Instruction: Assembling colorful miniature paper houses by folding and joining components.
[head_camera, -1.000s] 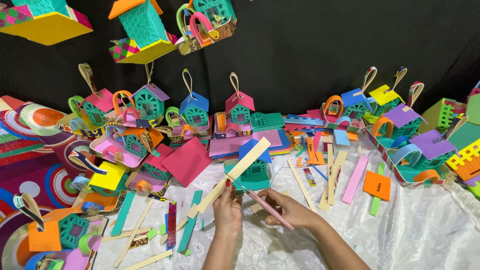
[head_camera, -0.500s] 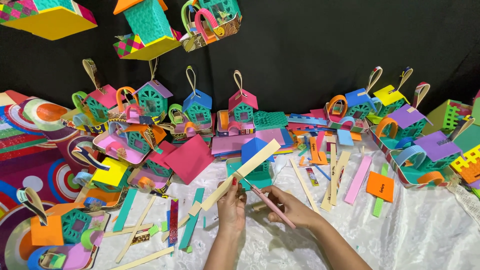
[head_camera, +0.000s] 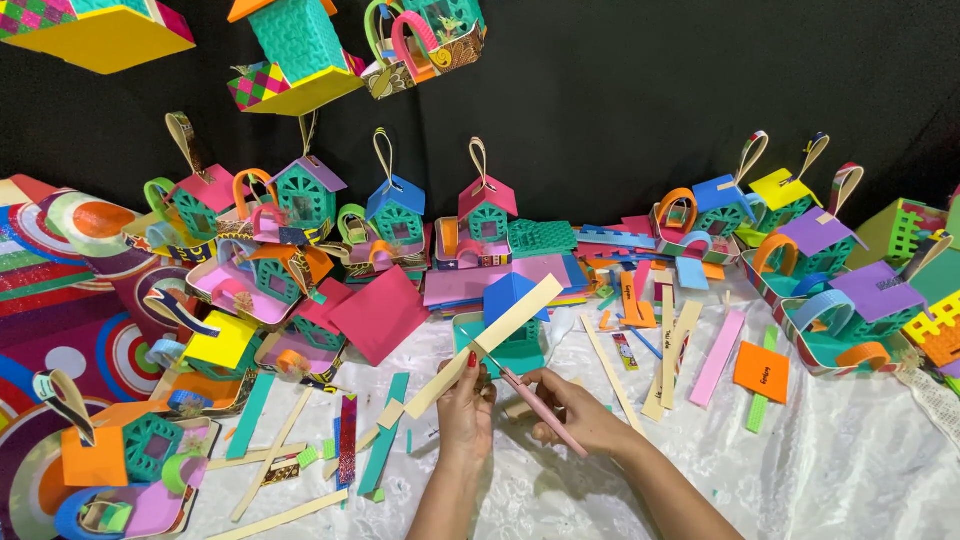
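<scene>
While we look down over worktop (head_camera: 850, 470) draped in white cloth, our hands sit close together at lower centre. Left hand (head_camera: 466, 405) pinches long cream paper strip (head_camera: 485, 345), strip slanting up to right. Right hand (head_camera: 575, 410) grips pink pencil-like tool (head_camera: 540, 412), its tip touching strip just beside left thumb. Behind strip: small teal paper house with blue roof (head_camera: 512, 312) in teal tray. Loose coloured strips lie around; row of little paper houses (head_camera: 395, 215) lines black backdrop.
</scene>
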